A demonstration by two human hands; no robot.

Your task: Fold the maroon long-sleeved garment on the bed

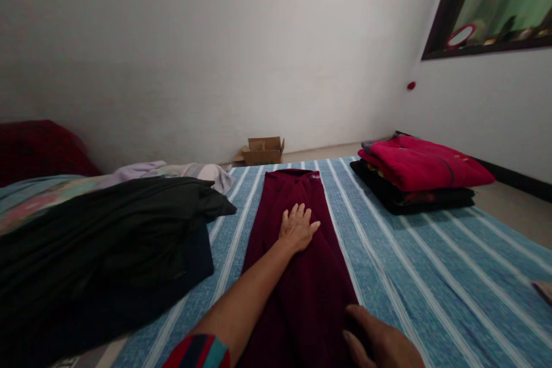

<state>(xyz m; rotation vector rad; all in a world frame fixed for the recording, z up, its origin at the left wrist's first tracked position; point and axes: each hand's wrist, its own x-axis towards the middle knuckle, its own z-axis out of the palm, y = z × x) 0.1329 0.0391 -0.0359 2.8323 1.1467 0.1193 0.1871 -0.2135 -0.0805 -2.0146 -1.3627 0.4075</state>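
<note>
Lying flat on the maroon garment (308,276), left hand (299,229) has fingers (295,212) apart; right hand (383,340), grip unclear.

Maroon garment (313,276), lengthwise on striped sheet (409,276). Left hand (298,230): flat on it. Right hand (386,342): by right edge. Folded clothes (425,167): right.

Dark clothes (129,236) are lying piled on left, blocking way left of my left hand (298,227). Narrow strip of striped sheet (235,236) is running between them and maroon garment (314,282). Right of garment, past my right hand (383,336), wider lane is lying open; folded stack (425,167) is obstructing far right.
</note>
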